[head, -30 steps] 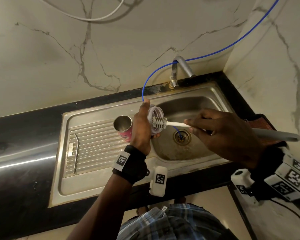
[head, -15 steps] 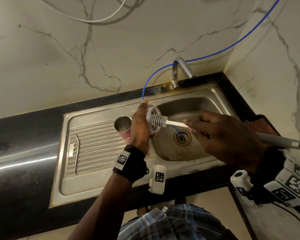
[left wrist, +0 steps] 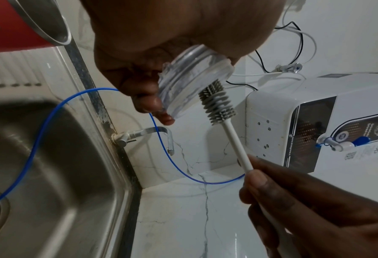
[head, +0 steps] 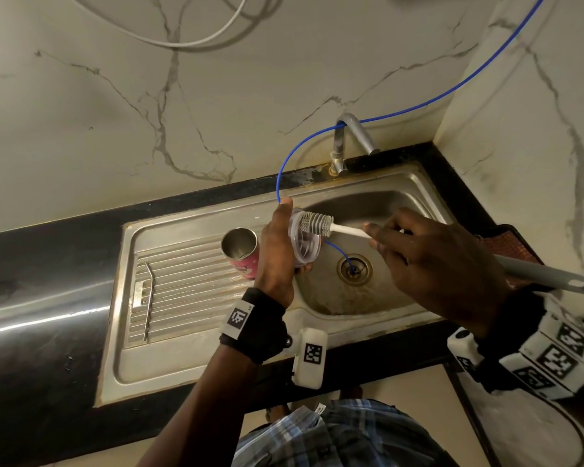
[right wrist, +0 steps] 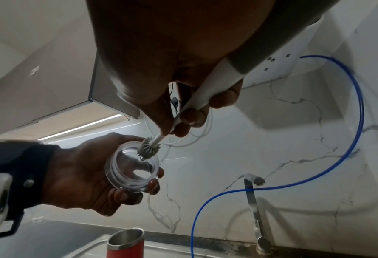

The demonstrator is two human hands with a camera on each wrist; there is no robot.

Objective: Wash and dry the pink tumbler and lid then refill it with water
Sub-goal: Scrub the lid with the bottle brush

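While left hand grips lid, right hand (curled) holds brush

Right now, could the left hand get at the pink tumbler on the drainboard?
Probably not yet: the left hand grips the clear lid. The pink tumbler stands open-topped right beside it, nothing between.

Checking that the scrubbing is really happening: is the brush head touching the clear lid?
Touching. In the left wrist view the grey brush head lies against the lid with no gap; the right wrist view shows its tip inside the lid's hollow.
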